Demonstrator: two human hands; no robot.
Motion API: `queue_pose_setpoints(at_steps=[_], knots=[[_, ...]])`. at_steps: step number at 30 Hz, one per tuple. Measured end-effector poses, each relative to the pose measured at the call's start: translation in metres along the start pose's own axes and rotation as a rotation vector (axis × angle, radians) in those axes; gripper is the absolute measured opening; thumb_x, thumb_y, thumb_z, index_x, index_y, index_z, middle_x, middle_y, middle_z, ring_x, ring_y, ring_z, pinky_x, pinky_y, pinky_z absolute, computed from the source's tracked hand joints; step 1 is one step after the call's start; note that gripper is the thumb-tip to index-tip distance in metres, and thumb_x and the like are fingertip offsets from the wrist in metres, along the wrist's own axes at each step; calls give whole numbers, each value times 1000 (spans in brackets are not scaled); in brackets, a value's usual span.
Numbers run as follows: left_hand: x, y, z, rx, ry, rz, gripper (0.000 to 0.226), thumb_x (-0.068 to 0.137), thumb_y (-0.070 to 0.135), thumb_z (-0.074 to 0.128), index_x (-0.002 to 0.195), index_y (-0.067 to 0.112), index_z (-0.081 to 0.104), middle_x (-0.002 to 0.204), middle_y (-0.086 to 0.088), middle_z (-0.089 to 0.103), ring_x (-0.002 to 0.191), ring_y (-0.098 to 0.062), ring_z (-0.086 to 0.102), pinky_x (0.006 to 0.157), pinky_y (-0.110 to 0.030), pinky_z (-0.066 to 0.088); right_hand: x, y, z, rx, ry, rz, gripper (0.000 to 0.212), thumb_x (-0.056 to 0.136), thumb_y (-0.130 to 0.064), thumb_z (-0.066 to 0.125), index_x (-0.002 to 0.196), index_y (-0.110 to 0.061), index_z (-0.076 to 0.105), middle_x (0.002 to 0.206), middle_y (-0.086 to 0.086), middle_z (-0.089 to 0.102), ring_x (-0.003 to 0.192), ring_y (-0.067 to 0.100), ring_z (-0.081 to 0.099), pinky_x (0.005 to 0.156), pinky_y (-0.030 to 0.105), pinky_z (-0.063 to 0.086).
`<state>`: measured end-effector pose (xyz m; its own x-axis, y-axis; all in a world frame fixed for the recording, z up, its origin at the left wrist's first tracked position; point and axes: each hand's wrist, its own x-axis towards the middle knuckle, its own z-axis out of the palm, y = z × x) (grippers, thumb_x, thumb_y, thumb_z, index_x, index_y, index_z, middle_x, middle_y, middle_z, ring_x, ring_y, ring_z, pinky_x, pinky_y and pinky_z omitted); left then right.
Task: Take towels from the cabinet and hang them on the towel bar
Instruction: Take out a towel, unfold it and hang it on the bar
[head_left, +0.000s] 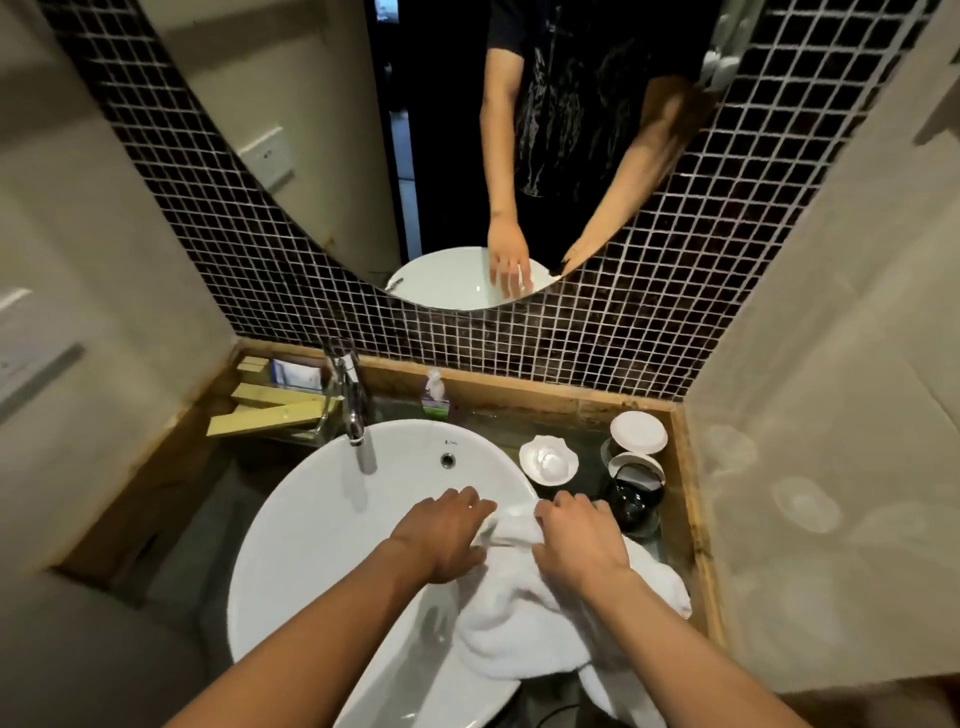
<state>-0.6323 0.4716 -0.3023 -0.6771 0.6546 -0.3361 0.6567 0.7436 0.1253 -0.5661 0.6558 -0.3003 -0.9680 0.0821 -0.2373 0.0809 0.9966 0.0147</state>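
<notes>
From the head view, the white towel (524, 597) lies bunched over the right rim of the basin (322, 525) and spills onto the counter (587, 452) to the right, its long axis running from the far edge between the hands toward the near right, where a tail hangs off the front. Both hands are at its far end: the left hand (441, 535) rests on the left edge with fingers (475, 501) laid fairly straight across the cloth, while the right hand (579, 535) curls its fingers (563, 506) round the far fold and grips it. The bulk of the towel lies nearer than the fingers, under the right forearm (so lifting it probably falls to the right hand first). No towel bar or cabinet shows here; hanging is not yet done.
</notes>
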Motion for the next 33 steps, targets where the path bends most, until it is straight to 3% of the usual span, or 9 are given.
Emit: queue_pose_setpoints(at_steps=[5,11,15,19,22,25,29,33], knots=[[7,-16,7,12,-9,-26,53,93,40,52,142,22,42,137,-7,49,121,-29,49,92,-42,46,9,-16,1,-9,118,-7,16,85,-15,54,96,-22,64,96,4,69,89,29,63,75,40,38],[35,-17,-7,-130,73,24,63,88,50,59,144,26,42,140,-3,50,122,-25,49,97,-40,47,22,-5,-34,58,387,79,9,81,-21,68,83,-24,59,75,-3,64,69,24,62,65,39,44],[53,-13,-33,-217,242,79,34,94,40,52,124,25,57,123,-1,58,114,-22,52,88,-37,48,27,0,-70,65,531,113,4,86,-26,64,87,-24,61,77,-3,63,71,24,60,69,40,46],[61,-18,-68,-301,397,125,15,96,32,45,98,24,58,102,2,61,101,-21,54,75,-38,46,26,6,-93,69,520,149,8,89,-28,52,90,-22,58,84,-1,65,79,26,62,73,41,46],[63,-23,-97,-373,476,139,9,92,33,44,89,30,52,98,7,63,96,-17,57,75,-36,49,25,6,-110,108,474,140,20,88,-38,50,102,-25,56,99,-4,66,95,23,61,83,39,43],[60,-17,-127,-379,511,199,4,88,29,46,85,29,48,94,6,63,92,-18,56,76,-39,49,34,-9,-125,170,443,71,34,83,-51,52,109,-29,56,101,-8,65,96,19,60,84,38,45],[51,-10,-146,-430,566,184,7,91,31,46,87,26,48,87,6,60,84,-19,56,71,-40,48,50,-23,-142,243,509,79,9,84,-27,55,92,-25,56,87,-5,65,85,23,61,72,36,40],[43,-20,-146,-440,554,102,6,89,35,51,93,31,48,90,9,61,85,-17,57,71,-40,49,53,-16,-157,270,587,73,3,86,-26,55,84,-26,54,74,-7,61,70,19,57,65,36,41]])
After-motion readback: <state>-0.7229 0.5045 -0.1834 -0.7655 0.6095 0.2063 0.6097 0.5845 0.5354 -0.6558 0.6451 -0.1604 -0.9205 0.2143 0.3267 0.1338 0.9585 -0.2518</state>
